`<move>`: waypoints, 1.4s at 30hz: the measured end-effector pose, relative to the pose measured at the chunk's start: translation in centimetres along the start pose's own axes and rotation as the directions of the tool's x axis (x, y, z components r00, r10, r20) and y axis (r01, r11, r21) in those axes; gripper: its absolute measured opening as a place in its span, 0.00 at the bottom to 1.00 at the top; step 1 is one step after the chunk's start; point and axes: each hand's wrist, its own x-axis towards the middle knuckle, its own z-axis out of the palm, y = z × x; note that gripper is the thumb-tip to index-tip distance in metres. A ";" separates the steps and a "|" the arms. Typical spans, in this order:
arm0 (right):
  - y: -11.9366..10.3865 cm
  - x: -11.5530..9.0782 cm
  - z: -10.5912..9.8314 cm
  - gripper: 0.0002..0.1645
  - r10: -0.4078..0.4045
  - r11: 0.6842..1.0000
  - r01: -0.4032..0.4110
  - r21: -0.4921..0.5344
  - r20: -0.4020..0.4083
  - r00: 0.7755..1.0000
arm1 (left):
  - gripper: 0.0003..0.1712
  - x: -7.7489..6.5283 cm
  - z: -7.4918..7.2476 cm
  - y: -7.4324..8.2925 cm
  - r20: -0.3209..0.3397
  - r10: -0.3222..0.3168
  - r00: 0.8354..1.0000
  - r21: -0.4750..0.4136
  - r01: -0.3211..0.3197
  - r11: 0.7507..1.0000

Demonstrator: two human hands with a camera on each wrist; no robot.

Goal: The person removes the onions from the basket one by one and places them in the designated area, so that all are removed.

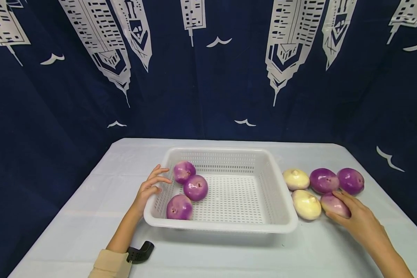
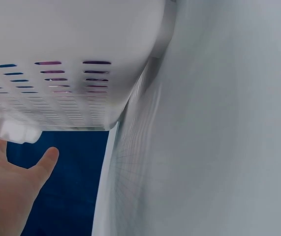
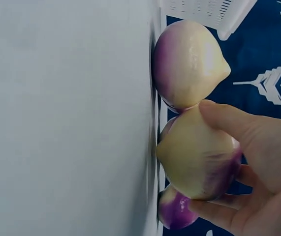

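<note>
My right hand (image 1: 359, 216) grips a purple-and-cream turnip (image 1: 334, 205), thumb on one side and fingers on the other. In the right wrist view the held turnip (image 3: 197, 152) has its pale pointed tip toward the table. Around it are a pale turnip (image 1: 306, 205) to its left, another pale turnip (image 1: 295, 179) behind that, and two purple turnips (image 1: 324, 180) at the back. My left hand (image 1: 148, 191) is at the left rim of a white perforated basket (image 1: 226, 226), fingers extended over the rim. In the left wrist view its thumb (image 2: 46, 161) stands away from the basket.
Three purple turnips (image 1: 195, 188) lie in the basket's left part. The white-covered table (image 1: 73, 231) extends around the basket. A dark blue cloth (image 1: 201, 88) with pale building prints hangs behind. A black band (image 1: 140, 253) is on the left wrist.
</note>
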 end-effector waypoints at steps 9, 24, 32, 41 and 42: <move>0.6 0.0 0.3 0.47 0.005 1.000 -0.005 0.010 0.033 0.999 | 0.23 0.0 0.1 0.0 -0.001 -0.004 1.000 0.000 0.004 1.000; -0.3 -0.5 -0.5 0.49 0.016 1.000 -0.016 -0.002 0.056 0.998 | 0.24 -0.1 0.2 0.3 -0.002 0.004 1.000 -0.011 -0.004 1.000; -1.8 -0.8 -1.3 0.50 0.008 0.999 -0.007 -0.032 0.015 1.000 | 0.24 0.0 0.1 0.3 0.002 0.012 1.000 -0.002 -0.012 1.000; -4.1 -1.6 -2.3 0.42 -0.124 0.992 0.127 0.015 -0.136 0.983 | 0.24 0.0 0.1 0.2 -0.001 0.002 1.000 0.004 -0.002 1.000; -4.4 -1.7 -2.4 0.41 -0.132 0.990 0.136 0.021 -0.148 0.980 | 0.24 0.0 0.1 0.1 -0.002 0.002 1.000 0.006 -0.002 1.000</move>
